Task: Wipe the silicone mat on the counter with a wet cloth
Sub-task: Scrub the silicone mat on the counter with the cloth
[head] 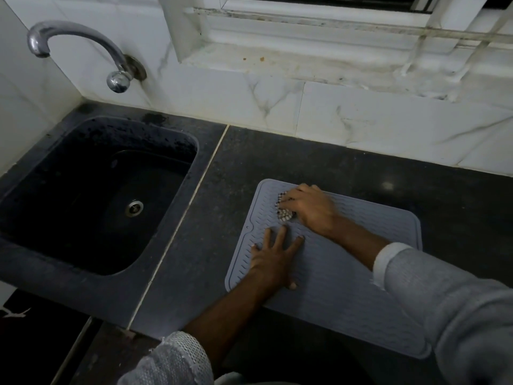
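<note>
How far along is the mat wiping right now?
Under way. The cloth is already on the mat, bunched under the right hand near its far left corner, while the left hand lies flat on the mat's left side. The near and right stretches look still to wipe, though wetness doesn't show here.

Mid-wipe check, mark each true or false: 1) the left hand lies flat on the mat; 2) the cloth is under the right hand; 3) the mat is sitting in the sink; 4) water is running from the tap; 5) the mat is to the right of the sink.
1) True: the left hand lies with fingers spread on the silicone mat.
2) True: the right hand grips the cloth against the mat.
3) False: the mat lies on the counter; the sink holds nothing visible.
4) False: no stream shows below the tap.
5) True.
</note>
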`<action>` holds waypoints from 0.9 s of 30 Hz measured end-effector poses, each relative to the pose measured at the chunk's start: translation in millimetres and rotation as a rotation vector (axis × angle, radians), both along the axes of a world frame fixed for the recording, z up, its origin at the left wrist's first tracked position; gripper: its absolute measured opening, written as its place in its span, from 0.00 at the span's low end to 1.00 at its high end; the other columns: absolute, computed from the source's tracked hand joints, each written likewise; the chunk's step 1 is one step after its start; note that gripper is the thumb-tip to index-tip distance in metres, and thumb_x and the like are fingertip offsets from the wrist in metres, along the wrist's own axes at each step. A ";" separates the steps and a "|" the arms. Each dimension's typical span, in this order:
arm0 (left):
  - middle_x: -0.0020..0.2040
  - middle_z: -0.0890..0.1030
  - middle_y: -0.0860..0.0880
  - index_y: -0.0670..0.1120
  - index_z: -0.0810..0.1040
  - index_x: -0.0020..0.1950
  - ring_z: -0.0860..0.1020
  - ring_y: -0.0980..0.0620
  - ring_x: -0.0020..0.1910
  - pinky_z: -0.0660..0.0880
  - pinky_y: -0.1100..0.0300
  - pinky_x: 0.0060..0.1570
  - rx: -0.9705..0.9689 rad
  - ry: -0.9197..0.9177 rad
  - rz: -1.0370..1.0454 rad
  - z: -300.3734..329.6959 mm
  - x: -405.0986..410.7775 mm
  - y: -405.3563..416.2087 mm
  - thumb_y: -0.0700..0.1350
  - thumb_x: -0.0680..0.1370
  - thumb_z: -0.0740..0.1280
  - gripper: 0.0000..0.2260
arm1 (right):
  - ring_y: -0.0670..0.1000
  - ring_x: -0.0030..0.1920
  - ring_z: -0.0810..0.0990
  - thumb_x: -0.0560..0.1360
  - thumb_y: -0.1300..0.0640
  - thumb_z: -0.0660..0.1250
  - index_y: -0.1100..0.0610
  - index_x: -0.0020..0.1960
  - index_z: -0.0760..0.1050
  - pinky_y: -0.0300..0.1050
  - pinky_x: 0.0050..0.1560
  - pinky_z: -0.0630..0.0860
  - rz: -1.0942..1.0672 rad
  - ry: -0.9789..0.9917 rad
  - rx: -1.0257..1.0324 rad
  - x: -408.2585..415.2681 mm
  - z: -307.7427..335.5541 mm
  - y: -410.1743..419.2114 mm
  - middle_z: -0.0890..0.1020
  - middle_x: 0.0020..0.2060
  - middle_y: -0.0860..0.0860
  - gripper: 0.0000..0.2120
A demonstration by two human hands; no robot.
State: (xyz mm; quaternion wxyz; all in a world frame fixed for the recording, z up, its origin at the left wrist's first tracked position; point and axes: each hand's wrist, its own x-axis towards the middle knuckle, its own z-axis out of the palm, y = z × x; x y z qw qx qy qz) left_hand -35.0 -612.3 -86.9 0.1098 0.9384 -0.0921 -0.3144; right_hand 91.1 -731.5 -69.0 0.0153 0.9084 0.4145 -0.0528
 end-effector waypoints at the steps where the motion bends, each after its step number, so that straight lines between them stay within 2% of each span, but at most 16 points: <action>1: 0.76 0.32 0.49 0.61 0.39 0.76 0.33 0.37 0.74 0.45 0.30 0.68 -0.003 0.002 0.000 -0.1 0.6 0.0 0.55 0.70 0.74 0.49 | 0.55 0.66 0.65 0.75 0.57 0.64 0.50 0.67 0.70 0.50 0.63 0.62 0.004 -0.012 0.013 0.8 0.4 8.2 0.71 0.68 0.50 0.21; 4: 0.76 0.31 0.49 0.61 0.39 0.76 0.33 0.38 0.74 0.45 0.30 0.69 -0.001 0.001 0.006 -0.3 -0.3 -0.3 0.55 0.70 0.74 0.49 | 0.55 0.69 0.63 0.76 0.53 0.63 0.49 0.68 0.69 0.52 0.68 0.60 0.028 -0.002 -0.035 -3.4 -7.2 18.1 0.70 0.69 0.49 0.20; 6: 0.76 0.31 0.49 0.61 0.39 0.76 0.33 0.38 0.74 0.45 0.30 0.68 0.002 0.002 0.006 -2.1 -0.7 -0.7 0.55 0.70 0.74 0.49 | 0.55 0.68 0.64 0.77 0.53 0.61 0.49 0.68 0.69 0.52 0.68 0.59 -0.034 0.059 0.045 -7.4 -15.0 3.4 0.70 0.69 0.50 0.19; 8: 0.76 0.31 0.48 0.61 0.39 0.76 0.33 0.37 0.74 0.45 0.31 0.68 0.011 0.000 0.008 -3.1 -0.3 -0.2 0.56 0.70 0.74 0.49 | 0.57 0.67 0.66 0.76 0.55 0.62 0.49 0.67 0.70 0.54 0.66 0.61 -0.039 0.057 0.099 -9.8 -20.2 -23.2 0.71 0.68 0.52 0.19; 13: 0.76 0.31 0.49 0.60 0.39 0.77 0.33 0.37 0.74 0.46 0.30 0.69 0.009 -0.007 -0.007 -2.2 -0.3 0.7 0.55 0.70 0.74 0.49 | 0.58 0.64 0.70 0.72 0.60 0.67 0.50 0.66 0.72 0.55 0.63 0.66 -0.047 0.014 0.006 -18.1 -22.5 -65.3 0.74 0.65 0.54 0.22; 17: 0.76 0.31 0.49 0.60 0.38 0.77 0.33 0.37 0.74 0.47 0.30 0.69 0.024 0.008 -0.007 2.6 -0.8 -1.2 0.55 0.70 0.73 0.49 | 0.55 0.65 0.67 0.73 0.59 0.66 0.50 0.65 0.72 0.52 0.64 0.62 -0.079 -0.006 0.031 -12.5 -14.6 -50.3 0.74 0.65 0.51 0.21; 21: 0.76 0.31 0.48 0.60 0.38 0.77 0.33 0.37 0.74 0.46 0.30 0.69 0.008 0.014 -0.011 6.0 0.1 -0.6 0.55 0.71 0.73 0.49 | 0.56 0.63 0.68 0.73 0.59 0.65 0.51 0.66 0.72 0.51 0.61 0.64 -0.051 -0.029 0.078 -3.5 -4.6 -18.4 0.73 0.66 0.52 0.21; 24: 0.76 0.30 0.48 0.60 0.38 0.77 0.33 0.37 0.74 0.47 0.30 0.69 0.020 0.007 -0.017 4.9 -0.3 -1.5 0.56 0.71 0.73 0.49 | 0.56 0.68 0.65 0.76 0.57 0.62 0.49 0.69 0.68 0.52 0.67 0.61 -0.022 0.009 0.006 -5.8 -12.5 -5.7 0.68 0.70 0.50 0.21; 27: 0.76 0.30 0.49 0.60 0.37 0.76 0.33 0.37 0.74 0.48 0.30 0.69 0.037 0.005 -0.021 1.7 2.1 -1.3 0.56 0.70 0.73 0.50 | 0.56 0.70 0.61 0.77 0.57 0.60 0.48 0.71 0.64 0.54 0.70 0.57 -0.050 0.056 0.015 -8.7 -20.1 -27.1 0.65 0.72 0.50 0.23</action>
